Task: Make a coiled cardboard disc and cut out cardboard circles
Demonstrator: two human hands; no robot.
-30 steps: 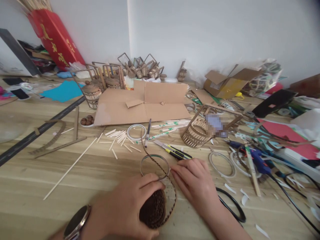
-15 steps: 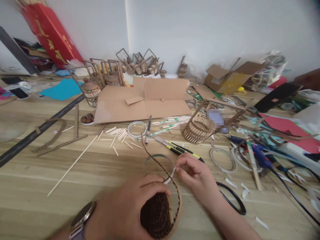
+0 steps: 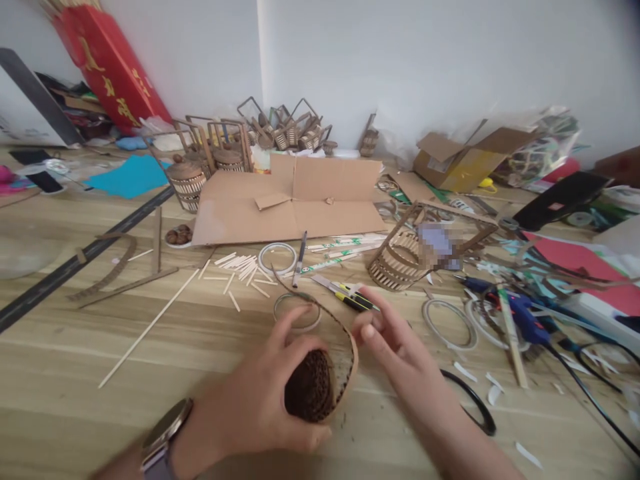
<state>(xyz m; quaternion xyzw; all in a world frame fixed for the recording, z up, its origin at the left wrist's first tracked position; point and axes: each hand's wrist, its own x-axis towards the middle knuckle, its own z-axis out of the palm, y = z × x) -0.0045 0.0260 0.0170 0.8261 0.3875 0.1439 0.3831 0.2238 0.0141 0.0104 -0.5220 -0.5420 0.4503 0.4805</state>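
Note:
My left hand (image 3: 255, 400) wears a wristwatch and wraps around a coiled roll of brown corrugated cardboard strip (image 3: 309, 385), held on edge over the wooden floor. A loose end of the strip (image 3: 345, 333) arcs up and around the roll toward a tape ring (image 3: 297, 311) lying just beyond it. My right hand (image 3: 395, 340) is pinched on that loose strip at the roll's right side. A yellow-and-black utility knife (image 3: 350, 295) lies just beyond my right fingers.
A flattened cardboard box (image 3: 290, 200) lies ahead. Short wooden sticks (image 3: 240, 270) and a long thin stick (image 3: 150, 330) lie to the left, a small slatted basket (image 3: 400, 257) and a blue glue gun (image 3: 520, 310) with black cable to the right. More little baskets (image 3: 187, 183) stand by the wall.
My right hand moved from the tape ring to the strip beside the roll and pinched it. The left hand turned the roll slightly, and the loose strip now curves tighter around it.

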